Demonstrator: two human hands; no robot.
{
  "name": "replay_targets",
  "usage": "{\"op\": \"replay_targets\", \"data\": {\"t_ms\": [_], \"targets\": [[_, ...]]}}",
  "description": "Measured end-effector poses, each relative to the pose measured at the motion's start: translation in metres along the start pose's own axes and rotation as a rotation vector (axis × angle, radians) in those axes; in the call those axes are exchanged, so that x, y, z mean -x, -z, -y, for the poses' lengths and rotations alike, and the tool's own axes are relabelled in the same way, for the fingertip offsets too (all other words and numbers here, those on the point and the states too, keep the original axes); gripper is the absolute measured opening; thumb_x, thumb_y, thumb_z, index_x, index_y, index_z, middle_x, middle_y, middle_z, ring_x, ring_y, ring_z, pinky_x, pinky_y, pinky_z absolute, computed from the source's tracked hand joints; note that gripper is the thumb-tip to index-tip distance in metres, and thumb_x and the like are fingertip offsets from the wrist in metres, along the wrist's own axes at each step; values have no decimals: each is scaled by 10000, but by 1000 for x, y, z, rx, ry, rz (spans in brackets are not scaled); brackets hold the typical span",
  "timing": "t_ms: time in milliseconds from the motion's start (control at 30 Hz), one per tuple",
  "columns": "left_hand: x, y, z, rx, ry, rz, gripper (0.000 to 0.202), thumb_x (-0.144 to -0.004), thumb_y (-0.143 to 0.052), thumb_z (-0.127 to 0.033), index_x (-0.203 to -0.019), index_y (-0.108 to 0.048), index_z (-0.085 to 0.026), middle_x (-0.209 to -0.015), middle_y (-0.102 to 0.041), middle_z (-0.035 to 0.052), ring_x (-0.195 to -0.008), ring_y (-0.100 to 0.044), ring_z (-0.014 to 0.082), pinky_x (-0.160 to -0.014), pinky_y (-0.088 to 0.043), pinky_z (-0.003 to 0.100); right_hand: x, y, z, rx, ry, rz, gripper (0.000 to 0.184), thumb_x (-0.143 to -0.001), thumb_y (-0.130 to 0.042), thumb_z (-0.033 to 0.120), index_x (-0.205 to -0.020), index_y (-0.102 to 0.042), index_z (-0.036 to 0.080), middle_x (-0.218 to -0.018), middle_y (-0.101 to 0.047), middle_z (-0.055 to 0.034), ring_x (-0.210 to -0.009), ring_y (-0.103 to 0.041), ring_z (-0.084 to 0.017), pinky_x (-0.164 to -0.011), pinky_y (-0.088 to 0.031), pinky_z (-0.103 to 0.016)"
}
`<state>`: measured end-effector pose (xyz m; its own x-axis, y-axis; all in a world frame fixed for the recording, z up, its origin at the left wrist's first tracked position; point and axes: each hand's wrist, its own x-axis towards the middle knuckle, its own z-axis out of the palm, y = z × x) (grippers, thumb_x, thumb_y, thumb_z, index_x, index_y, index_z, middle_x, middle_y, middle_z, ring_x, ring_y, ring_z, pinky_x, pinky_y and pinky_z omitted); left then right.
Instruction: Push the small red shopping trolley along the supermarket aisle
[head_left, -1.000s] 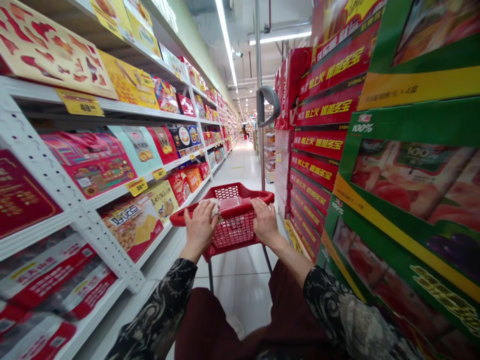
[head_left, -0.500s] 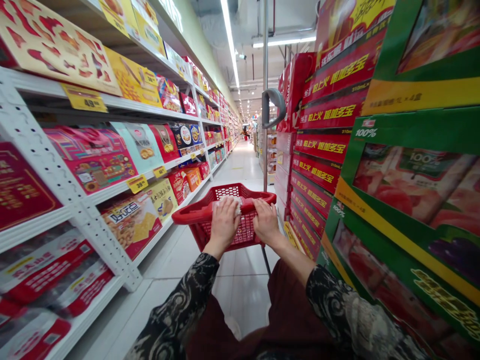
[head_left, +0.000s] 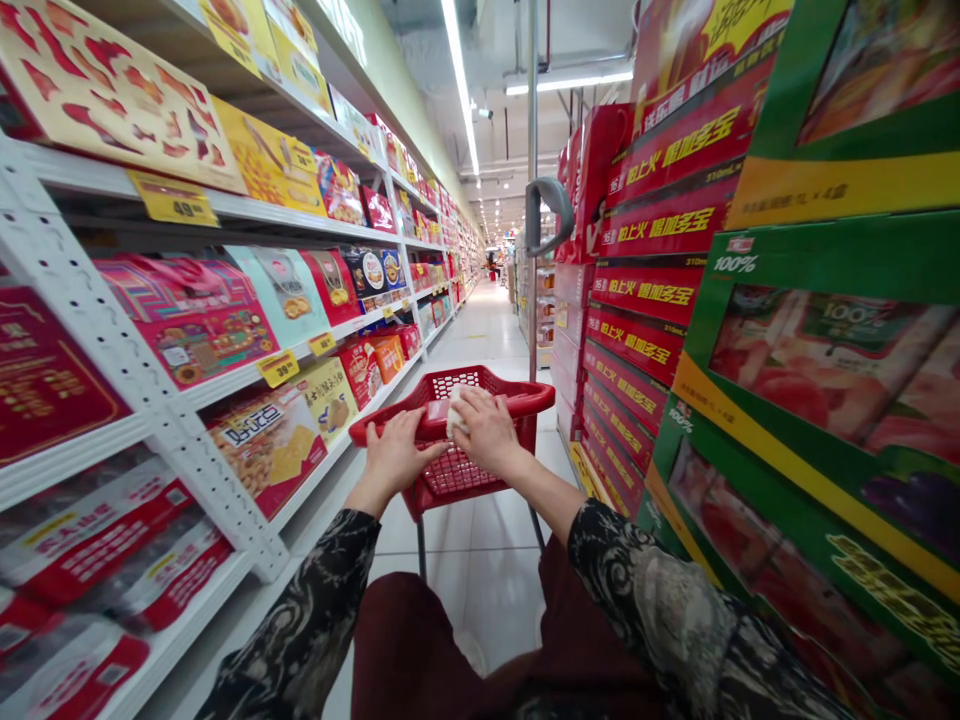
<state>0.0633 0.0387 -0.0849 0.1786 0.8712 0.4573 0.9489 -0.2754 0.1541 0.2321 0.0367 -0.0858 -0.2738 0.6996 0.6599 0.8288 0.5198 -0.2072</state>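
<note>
A red plastic shopping cart (head_left: 469, 470) with a mesh basket and dark legs stands in front of my knees. My left hand (head_left: 394, 450) rests at the left of its near rim, fingers hooked over the edge and thumb stretched toward the middle. Near the centre of that rim my right hand (head_left: 486, 425) presses a crumpled white tissue (head_left: 454, 415) against the red bar. Most of the tissue is hidden under the fingers. Through the mesh I cannot make out any contents.
White shelving (head_left: 169, 420) with boxed snacks and yellow price tags lines the left side. Stacked red drink cartons (head_left: 645, 290) and green juice boxes (head_left: 817, 350) rise close on the right. A metal pole (head_left: 532, 300) with a grey handle (head_left: 551, 215) stands beside the cart. The tiled aisle (head_left: 487, 320) runs ahead.
The tissue has passed from under my left hand to my right hand. My left hand has slid left along the rim, and my right hand has moved left to the middle.
</note>
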Motion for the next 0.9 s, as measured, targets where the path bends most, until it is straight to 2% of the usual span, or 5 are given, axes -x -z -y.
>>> {"op": "replay_targets", "data": {"t_ms": [200, 367, 433, 667, 900], "targets": [[7, 3, 24, -39, 87, -104, 390, -798, -461, -436, -1103, -561, -215, -1201, -594, 124, -1155, -490, 284, -1025, -200, 598, 20, 14, -50, 23, -72, -82, 440, -730, -477, 118, -1162, -549, 168, -1336, -469, -95, -1236, -374, -225, -1023, -280, -414], [10, -6, 24, -53, 102, -178, 367, -815, -447, -406, -1105, -558, -209, -1176, -609, 114, -1119, -514, 268, -1028, -182, 599, 25, 26, -94, 64, -207, -144, 430, -707, -445, 102, -1110, -582, 167, -1291, -512, -89, -1213, -408, -222, -1024, -290, -423], [11, -7, 20, -58, 100, -191, 374, -819, -446, -410, -1102, -561, -194, -1165, -614, 121, -1105, -521, 271, -1027, -177, 601, 23, 21, -91, 52, -193, -157, 426, -715, -449, 118, -1119, -580, 132, -1282, -514, -116, -1208, -417, -223, -1043, -280, -408], [11, -6, 13, -76, 86, -219, 364, -806, -468, -425, -1071, -580, -203, -1132, -632, 108, -1063, -536, 264, -1040, -157, 586, 17, -3, -42, -3, 21, -102, 528, -749, -482, 179, -1269, -467, 91, -1388, -389, -143, -1301, -293, -236, -1092, -216, -424], [12, -6, 4, -98, 76, -227, 346, -809, -456, -436, -1039, -590, -215, -1085, -650, 98, -1033, -539, 265, -1022, -202, 573, 19, 12, -63, 41, -36, -1, 550, -765, -463, 177, -1313, -422, 185, -1409, -378, -94, -1278, -329, -241, -1051, -228, -491]]}}
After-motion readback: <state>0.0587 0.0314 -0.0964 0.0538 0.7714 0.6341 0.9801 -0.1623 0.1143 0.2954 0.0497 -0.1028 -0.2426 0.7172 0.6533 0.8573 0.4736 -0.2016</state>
